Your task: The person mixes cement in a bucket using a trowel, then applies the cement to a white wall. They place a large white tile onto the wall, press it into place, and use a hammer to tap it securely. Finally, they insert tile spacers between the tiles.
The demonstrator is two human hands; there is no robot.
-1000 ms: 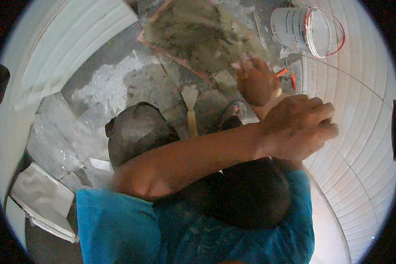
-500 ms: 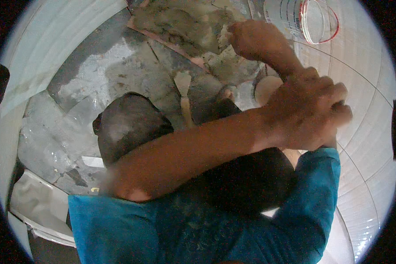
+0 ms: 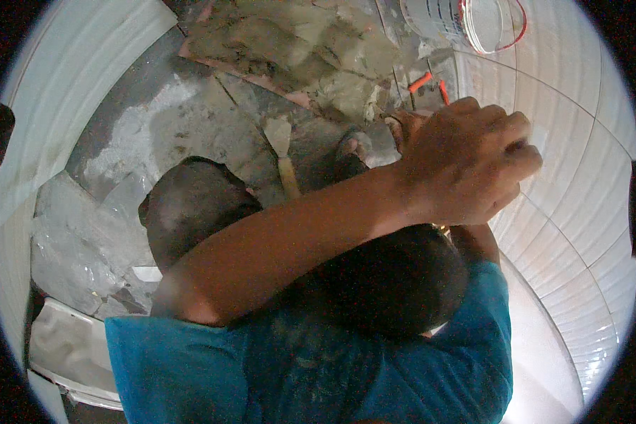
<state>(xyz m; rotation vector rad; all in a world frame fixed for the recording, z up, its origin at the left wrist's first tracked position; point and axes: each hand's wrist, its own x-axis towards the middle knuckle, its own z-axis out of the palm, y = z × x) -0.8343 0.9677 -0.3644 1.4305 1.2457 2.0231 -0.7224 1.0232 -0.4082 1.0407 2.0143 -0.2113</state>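
My left arm crosses over to the right. My left hand [image 3: 466, 159] is closed beside the white tiled wall [image 3: 555, 162]; whatever lies in its curled fingers is hidden. Beneath it, my right hand [image 3: 408, 126] shows only in part, its fingers next to a small pale container [image 3: 383, 147] on the floor. The left wrist and hand cover the rest of it, so its grip cannot be made out. Two orange plastic pieces [image 3: 420, 83] lie just beyond my hands, near the wall's foot.
Wet grey-brown mortar [image 3: 290, 56] covers a patch of floor ahead. A clear bucket [image 3: 438, 21] with a red rim lies by the wall. A flat, wooden-handled tool [image 3: 287, 177] rests near my knees. Clear plastic sheeting [image 3: 78, 226] and a white basin [image 3: 71, 339] are at left.
My right hand has drawn back from the mortar toward me, under my left hand. The orange pieces have come into sight. My left hand stays by the wall; the whole view has shifted slightly.
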